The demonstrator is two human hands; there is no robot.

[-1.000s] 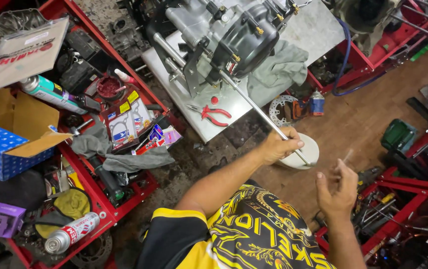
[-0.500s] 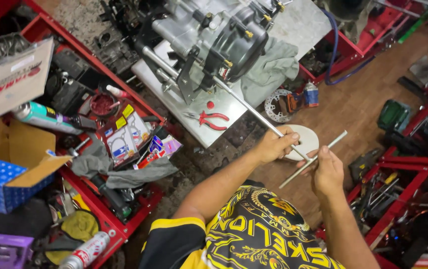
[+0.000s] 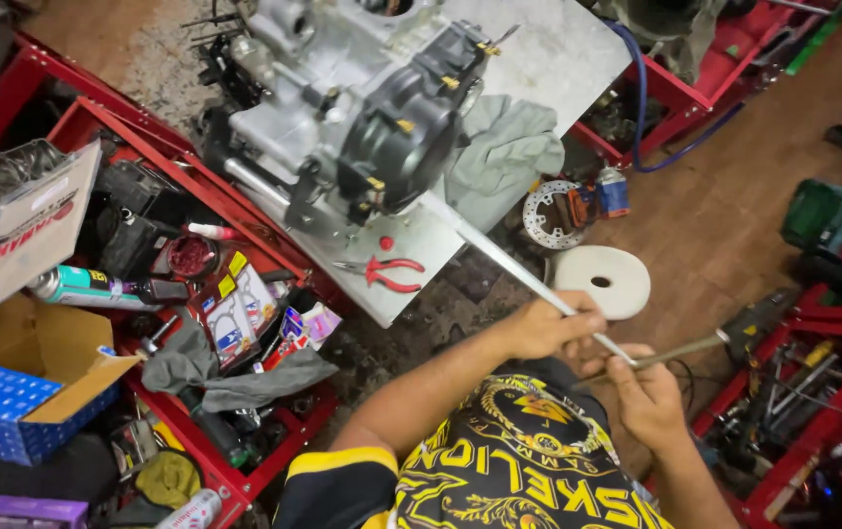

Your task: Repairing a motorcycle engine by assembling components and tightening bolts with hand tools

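Leftmost, a blue box (image 3: 0, 416) and a spray can (image 3: 83, 287) are lying in the red tray (image 3: 244, 480). Further along, an engine block (image 3: 342, 108) is sitting on the pale worktop (image 3: 558, 59), with red pliers (image 3: 386, 273) beside it. A long metal rod (image 3: 499, 260) is running from the engine down to the left hand (image 3: 550, 328), whose fingers are curling tightly around it. Just beside, the right hand (image 3: 648, 397) is pinching a thinner rod (image 3: 680, 350) that is pointing rightward, near a white disc (image 3: 605, 279).
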